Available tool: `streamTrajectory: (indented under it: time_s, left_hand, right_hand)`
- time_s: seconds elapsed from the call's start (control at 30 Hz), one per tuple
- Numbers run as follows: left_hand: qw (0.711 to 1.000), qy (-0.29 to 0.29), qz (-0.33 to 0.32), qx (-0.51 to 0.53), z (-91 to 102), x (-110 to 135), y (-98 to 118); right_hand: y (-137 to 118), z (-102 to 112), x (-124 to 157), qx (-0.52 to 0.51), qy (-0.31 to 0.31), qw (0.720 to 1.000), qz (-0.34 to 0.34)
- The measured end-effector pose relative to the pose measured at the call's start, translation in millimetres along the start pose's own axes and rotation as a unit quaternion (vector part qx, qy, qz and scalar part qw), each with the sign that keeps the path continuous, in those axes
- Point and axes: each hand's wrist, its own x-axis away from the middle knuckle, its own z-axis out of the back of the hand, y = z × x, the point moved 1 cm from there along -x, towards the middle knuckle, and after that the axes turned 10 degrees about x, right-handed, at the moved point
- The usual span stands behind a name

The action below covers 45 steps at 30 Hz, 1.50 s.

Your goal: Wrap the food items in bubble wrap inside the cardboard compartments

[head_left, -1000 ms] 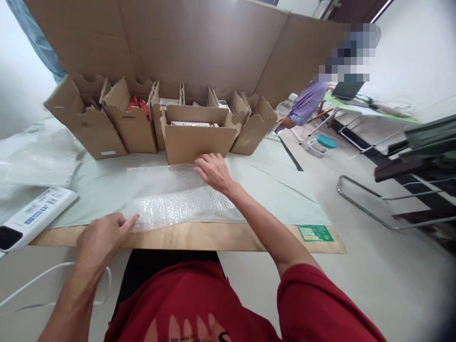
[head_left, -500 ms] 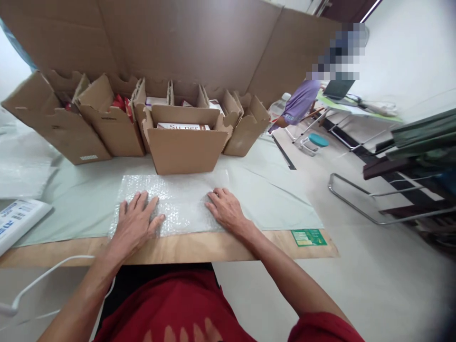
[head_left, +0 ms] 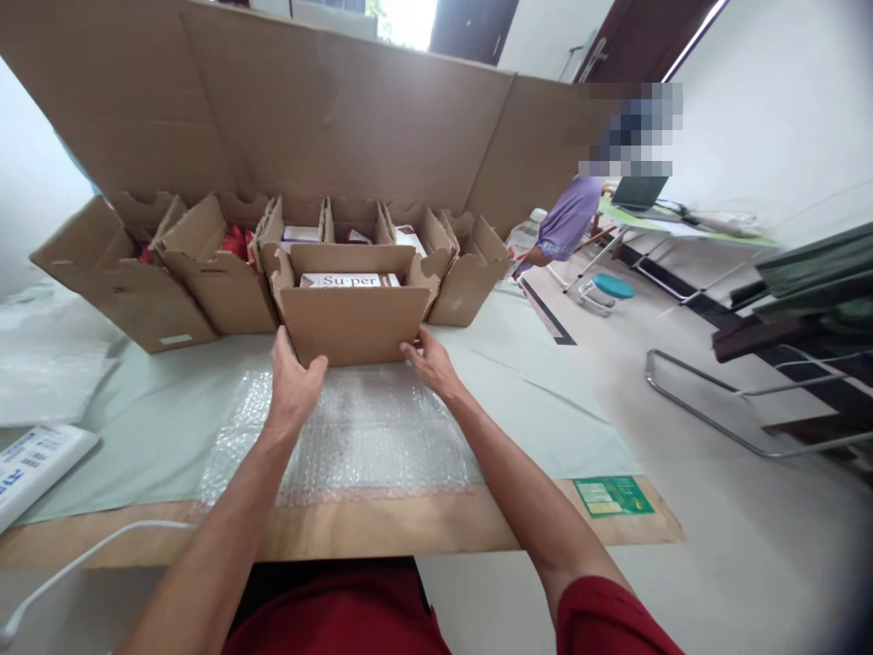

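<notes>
An open-topped cardboard box (head_left: 353,326) stands at the front of a row of similar boxes. Inside it shows a white carton (head_left: 350,280) printed "Su-per". My left hand (head_left: 295,377) grips the box's lower left corner, thumb against the front face and fingers along the side. At the lower right corner, my right hand (head_left: 429,362) takes hold in the same way, its fingertips partly hidden behind the edge. A sheet of clear bubble wrap (head_left: 368,441) lies flat on the pale green cloth between my forearms.
Behind stand several cardboard bins (head_left: 235,300) and a tall cardboard panel (head_left: 355,118). More wrap (head_left: 47,364) and a white printed package (head_left: 41,464) lie at the left. A green label (head_left: 614,496) is on the table edge. A person in a purple sleeve (head_left: 571,218) is beyond.
Both hands have moved forward from the bubble wrap to the front box and hold its lower corners. The view has tilted up slightly.
</notes>
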Motion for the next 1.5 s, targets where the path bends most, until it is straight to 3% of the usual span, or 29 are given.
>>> streamTrajectory:
  time_s: [0.13,0.37,0.47,0.53,0.6,0.67,0.73,0.8,0.9,1.1,1.23,1.3,1.37,1.5]
  left_hand:
    - [0.999,-0.027,-0.026,0.033,-5.1,-5,-1]
    - [0.995,-0.073,-0.031,0.06,13.6,-12,-7]
    - [0.999,-0.034,0.01,-0.014,27.3,-2,-9]
    - [0.996,-0.007,-0.013,-0.087,33.9,16,-10]
    - [0.984,-0.049,-0.079,-0.151,33.1,39,-13]
    - [0.959,-0.135,-0.13,-0.21,26.1,60,-18]
    - [0.926,-0.212,-0.146,-0.276,19.1,72,-25]
    - [0.894,-0.254,-0.143,-0.341,18.6,76,-30]
    - [0.867,-0.253,-0.124,-0.412,36.0,70,-35]
    - [0.863,-0.202,-0.106,-0.451,99.2,50,-51]
    - [0.864,-0.204,-0.086,-0.451,121.6,43,-50]
    - [0.869,-0.205,-0.093,-0.442,116.6,44,-42]
    - [0.872,-0.223,-0.116,-0.42,99.4,48,-31]
    - [0.857,-0.306,-0.148,-0.388,59.4,53,-24]
  right_hand:
    - [-5,-10,-5,-0.015,0.002,1.0,0.0]
    - [0,-11,6,-0.056,-0.038,0.998,-0.004]
    - [8,0,24,-0.063,0.004,0.998,-0.009]
    - [6,5,44,-0.036,0.048,0.998,0.003]
    - [-7,1,67,0.008,0.037,0.998,0.054]
    - [-28,-14,84,0.058,-0.027,0.991,0.121]
    - [-46,-33,92,0.107,-0.102,0.976,0.161]
    - [-54,-47,92,0.154,-0.15,0.964,0.159]
    - [-38,-47,91,0.216,-0.159,0.956,0.121]
    - [25,-11,111,0.289,-0.104,0.951,0.034]
    - [34,4,122,0.304,-0.069,0.95,0.003]
    - [20,4,120,0.304,-0.053,0.951,0.005]
    - [-4,-4,114,0.288,-0.056,0.955,0.036]
    - [-47,-32,94,0.256,-0.128,0.951,0.115]
